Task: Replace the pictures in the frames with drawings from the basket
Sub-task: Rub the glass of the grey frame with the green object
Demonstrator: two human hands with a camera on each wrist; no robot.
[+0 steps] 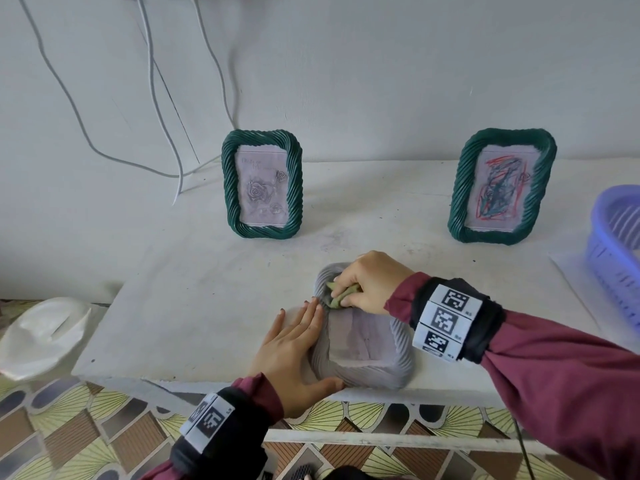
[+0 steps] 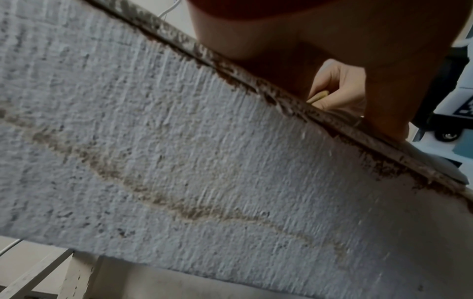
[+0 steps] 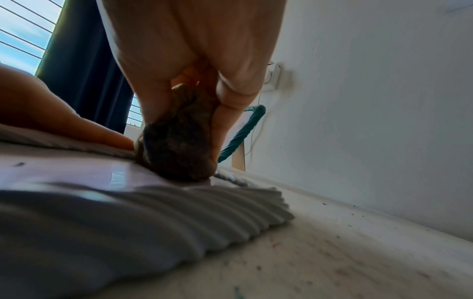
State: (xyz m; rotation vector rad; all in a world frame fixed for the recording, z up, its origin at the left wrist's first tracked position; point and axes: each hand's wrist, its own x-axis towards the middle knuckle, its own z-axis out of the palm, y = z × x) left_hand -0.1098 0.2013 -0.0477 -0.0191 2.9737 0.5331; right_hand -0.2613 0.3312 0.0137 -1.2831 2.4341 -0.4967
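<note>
White plaster wall at the back, cables point(image 1: 152, 98) trailing down it, and a rough white tabletop point(image 1: 214, 306) stained and scuffed, its front edge chipped. Below it, a patterned floor point(image 1: 86, 427) of tan bricks and yellow fans, with a crumpled white bag point(image 1: 45, 336) off the left end. The right wrist view catches a dark curtain point(image 3: 84, 66) beside a barred window.

Two green twisted frames stand upright near the wall, well apart: the left green frame point(image 1: 262, 184) shows a printed rose picture, the right green frame point(image 1: 502, 186) a red and dark scribble drawing. At the far right edge sits the purple basket point(image 1: 614, 251), only partly in view; what it holds cannot be seen.

Now the action, front and centre! A grey ribbed frame point(image 1: 363, 341) lies flat at the table's near edge. The left hand point(image 1: 294, 344) is spread flat, fingers straight, pressing on the frame's left border with the thumb along its near side. The right hand point(image 1: 372, 284) reaches over the far end, fingers curled tight round an olive-green wad point(image 1: 343, 295); whether it is cloth or sponge is unclear. The right wrist view shows that wad point(image 3: 179, 149) pinched between fingertips and pushed down on the pane by the frame's far border.
</note>
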